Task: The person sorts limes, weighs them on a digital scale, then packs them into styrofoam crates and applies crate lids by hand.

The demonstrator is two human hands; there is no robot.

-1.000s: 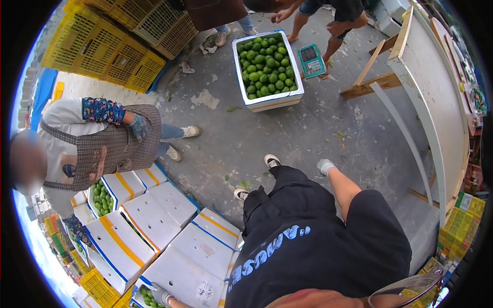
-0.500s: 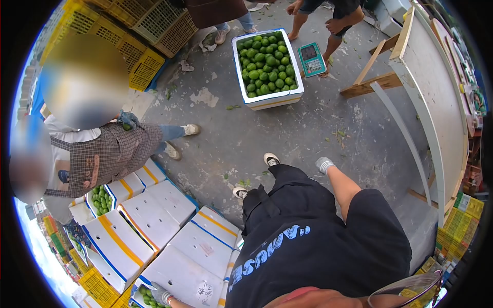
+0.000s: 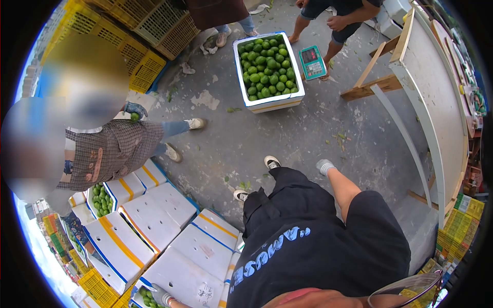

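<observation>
At the bottom left, my left hand (image 3: 163,295) in a pale striped glove rests at the edge of an open white foam box. Green limes (image 3: 148,297) lie in that box beside the fingers, whose grip is too small to make out. My right hand (image 3: 324,166), in a similar glove, hangs over the floor at my right side, apart from any object. Its fingers are foreshortened and hidden. Several closed foam boxes (image 3: 182,272) with tape bands stand next to my left arm.
On the concrete floor ahead stands a foam box (image 3: 296,100) full of limes, beside a green scale (image 3: 313,62). A co-worker's gloved hand (image 3: 135,110) holds a lime at left. Yellow crates (image 3: 146,69) are stacked behind. A white board on a wooden frame (image 3: 372,86) stands at right.
The co-worker at left has shifted toward the right, with the gloved hand and lime moving slightly up. A person's legs and hands at the top have shifted. My hands stay nearly where they were.
</observation>
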